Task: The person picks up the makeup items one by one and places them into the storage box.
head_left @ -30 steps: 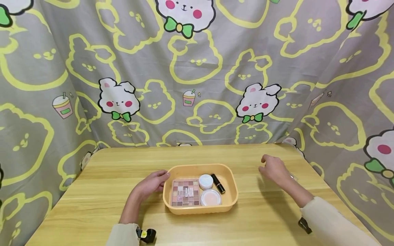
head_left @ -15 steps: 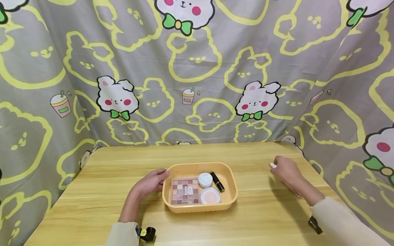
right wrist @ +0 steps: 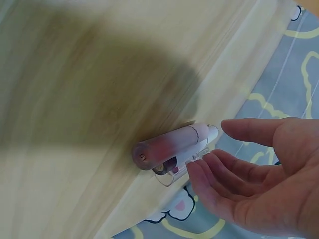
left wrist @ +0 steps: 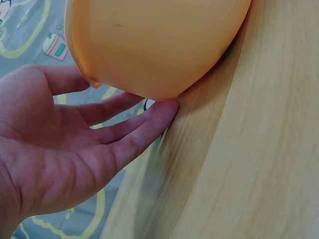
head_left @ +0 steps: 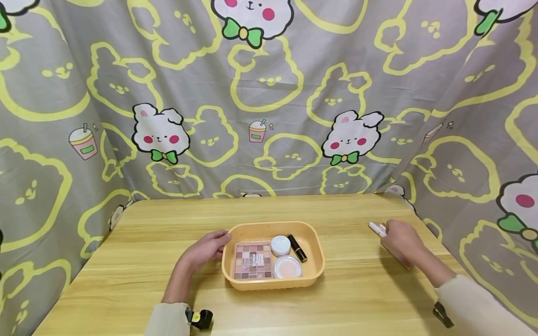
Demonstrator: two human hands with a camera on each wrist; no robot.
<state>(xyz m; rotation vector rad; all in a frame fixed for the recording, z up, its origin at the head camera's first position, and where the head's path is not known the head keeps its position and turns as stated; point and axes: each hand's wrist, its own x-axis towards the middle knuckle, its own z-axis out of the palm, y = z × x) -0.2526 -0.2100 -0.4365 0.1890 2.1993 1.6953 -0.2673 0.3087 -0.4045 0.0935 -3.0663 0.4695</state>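
My left hand [head_left: 206, 248] holds the left end of an orange plastic tray [head_left: 316, 233], thumb at its rim and fingertips against its underside edge. In the tray lie an eyeshadow palette [head_left: 253, 261], a white-lidded round jar [head_left: 280, 245], a clear-rimmed powder compact [head_left: 287, 268] and a black lipstick tube [head_left: 297, 248]. On the table's right side, my right hand [head_left: 402, 240] is beside a cluster of lip gloss tubes [head_left: 377, 228]. In the right wrist view, its fingers reach the clear tube behind a frosted pink tube [right wrist: 167, 144]; the thumb stands apart from them.
The wooden table [head_left: 336, 308] carries the tray near its middle. A grey patterned curtain [head_left: 294, 154] closes off the back and both sides. The right-hand tubes lie not far from the table's right edge.
My right hand has moved right and slightly toward me, and the white ends of the tubes now show to its left. The left hand and tray have stayed put.
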